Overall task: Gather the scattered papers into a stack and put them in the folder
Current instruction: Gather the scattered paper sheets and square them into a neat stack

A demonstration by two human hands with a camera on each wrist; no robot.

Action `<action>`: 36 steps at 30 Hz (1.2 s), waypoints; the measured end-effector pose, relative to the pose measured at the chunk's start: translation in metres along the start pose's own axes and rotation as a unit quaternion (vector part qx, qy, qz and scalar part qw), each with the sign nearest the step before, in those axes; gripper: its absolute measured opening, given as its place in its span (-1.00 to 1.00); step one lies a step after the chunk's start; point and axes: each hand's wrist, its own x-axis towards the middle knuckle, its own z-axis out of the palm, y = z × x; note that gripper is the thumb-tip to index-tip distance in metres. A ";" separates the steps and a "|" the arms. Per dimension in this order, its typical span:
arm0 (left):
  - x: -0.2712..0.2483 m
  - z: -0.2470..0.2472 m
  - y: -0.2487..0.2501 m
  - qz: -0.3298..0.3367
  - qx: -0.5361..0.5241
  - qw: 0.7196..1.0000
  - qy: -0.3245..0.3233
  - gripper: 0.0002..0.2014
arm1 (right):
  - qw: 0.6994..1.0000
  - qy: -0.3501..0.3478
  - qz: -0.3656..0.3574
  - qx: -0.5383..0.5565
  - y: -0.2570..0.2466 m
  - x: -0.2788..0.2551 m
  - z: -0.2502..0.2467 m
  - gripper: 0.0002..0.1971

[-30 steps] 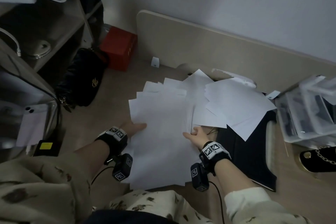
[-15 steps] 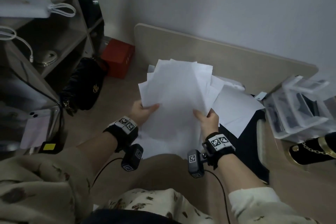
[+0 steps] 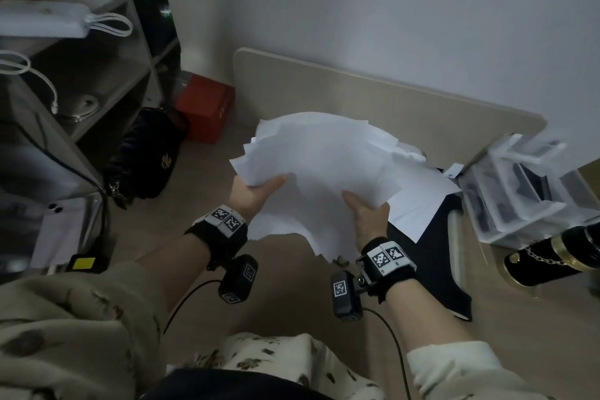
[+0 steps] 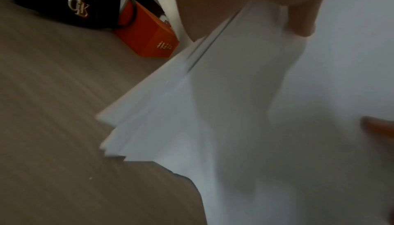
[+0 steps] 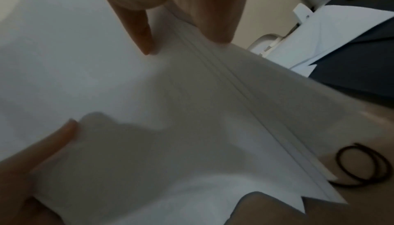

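A loose stack of white papers (image 3: pixel 318 169) hangs bowed above the floor, its sheets uneven at the edges (image 4: pixel 213 102) (image 5: pixel 192 110). My left hand (image 3: pixel 256 193) grips its left side, thumb on top. My right hand (image 3: pixel 367 211) grips its right side the same way. A few more white sheets (image 3: pixel 418 201) lie on the floor to the right, partly over the dark folder (image 3: pixel 435 256), which lies open and flat. The stack hides part of those sheets.
A tan board (image 3: pixel 373 101) leans on the wall behind. A black bag (image 3: pixel 146 153) and red box (image 3: pixel 204 107) sit left by the shelves (image 3: pixel 81 75). Clear plastic bins (image 3: pixel 526 188) stand right. A dark hair band (image 5: pixel 362 166) lies on the floor.
The papers have gone from lying spread on the floor to being lifted in both hands, and the stack now bends over away from me.
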 end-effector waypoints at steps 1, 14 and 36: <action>0.001 -0.001 0.003 0.006 -0.008 1.000 0.012 -0.73 | 1.000 -0.010 -0.004 0.005 -0.002 0.001 0.001 -0.64; 0.012 0.014 0.053 0.139 -0.102 0.979 0.105 -0.68 | 0.990 -0.102 -0.097 -0.023 -0.025 0.011 0.013 -0.71; 0.019 -0.011 0.038 0.095 -0.043 0.983 0.152 -0.80 | 0.997 -0.079 0.019 0.018 0.001 0.007 0.036 -0.70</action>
